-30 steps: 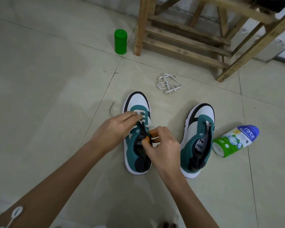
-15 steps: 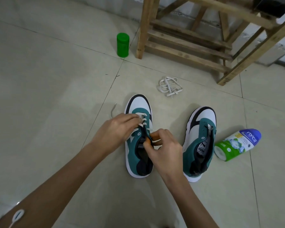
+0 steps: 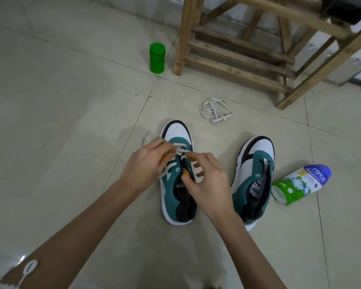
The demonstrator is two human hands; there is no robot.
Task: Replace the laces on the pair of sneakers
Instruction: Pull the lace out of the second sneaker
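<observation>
A pale tiled floor (image 3: 61,122) is seen from above, with a rough wooden frame (image 3: 238,59) standing at its far edge and a green canister (image 3: 157,55) set upright just beside one of the frame's legs. A loose bundle of white lace (image 3: 216,110) is left on the tiles between the frame and the shoes. Two teal, white and black sneakers are placed side by side, toes pointing away – the left-hand sneaker (image 3: 169,190) under both hands, the right-hand sneaker (image 3: 256,163) apart from it and untouched. A Nycil powder bottle (image 3: 300,184) is laid on its side just beside the right-hand sneaker. A white lace (image 3: 180,152) is threaded across the front eyelets of the left-hand sneaker. The left hand (image 3: 150,161) is curled over that lace at the eyelets, one strand being held and trailing out below the fingers, while a free end (image 3: 144,139) lies on the tiles beyond the knuckles. The right hand (image 3: 211,180) is held over the tongue with its fingers bent and spread – whether anything is pinched there cannot be told.
</observation>
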